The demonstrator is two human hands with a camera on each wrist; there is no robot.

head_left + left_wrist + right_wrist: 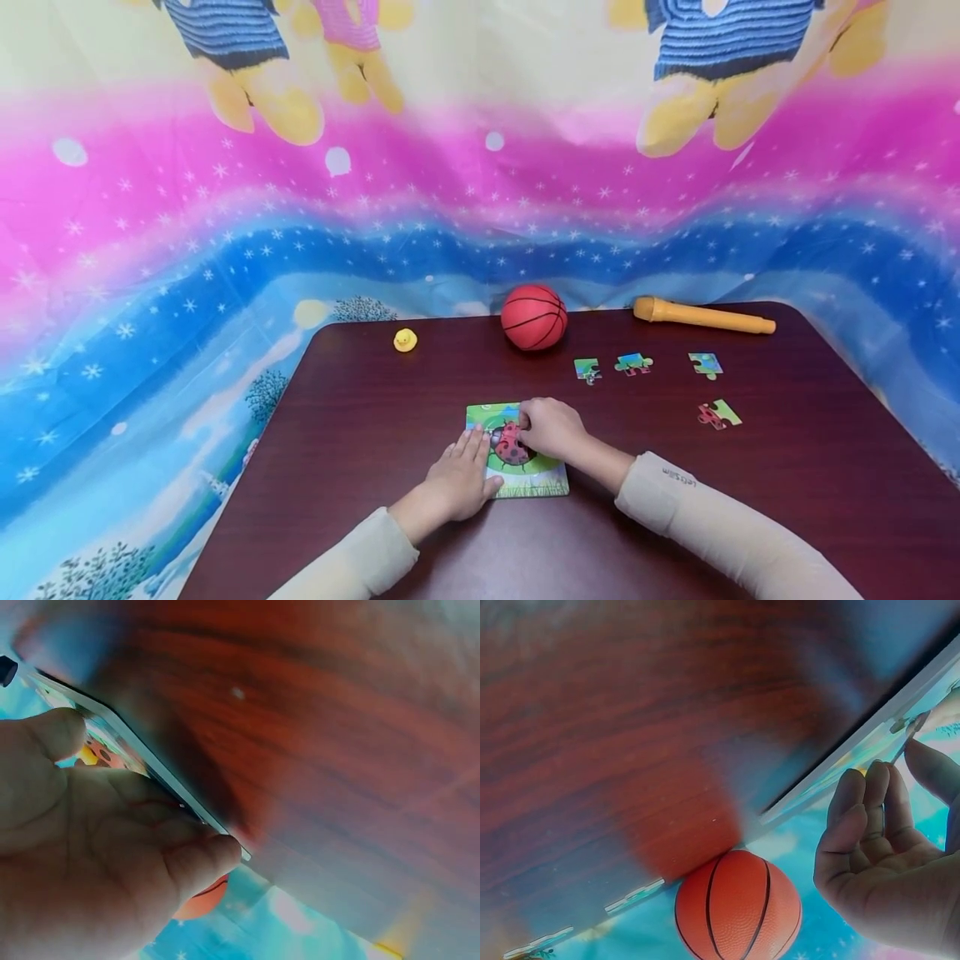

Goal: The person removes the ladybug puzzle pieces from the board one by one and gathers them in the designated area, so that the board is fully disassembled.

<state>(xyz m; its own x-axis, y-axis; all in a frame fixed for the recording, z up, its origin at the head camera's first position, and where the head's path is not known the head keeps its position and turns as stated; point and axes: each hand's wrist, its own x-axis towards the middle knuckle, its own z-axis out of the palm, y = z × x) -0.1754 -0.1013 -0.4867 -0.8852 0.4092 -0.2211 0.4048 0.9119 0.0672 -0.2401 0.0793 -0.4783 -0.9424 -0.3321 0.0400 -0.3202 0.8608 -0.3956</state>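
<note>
Wooden table (375, 417): four loose puzzle pieces (633, 363), maybe more.

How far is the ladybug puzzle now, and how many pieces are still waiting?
Much of the ladybug puzzle already looks filled in. The left hand rests flat on its left edge, while the right hand pinches a piece at the ladybug picture, seemingly fitting it. Four loose pieces still lie to the right: one, one, one and one.
</note>
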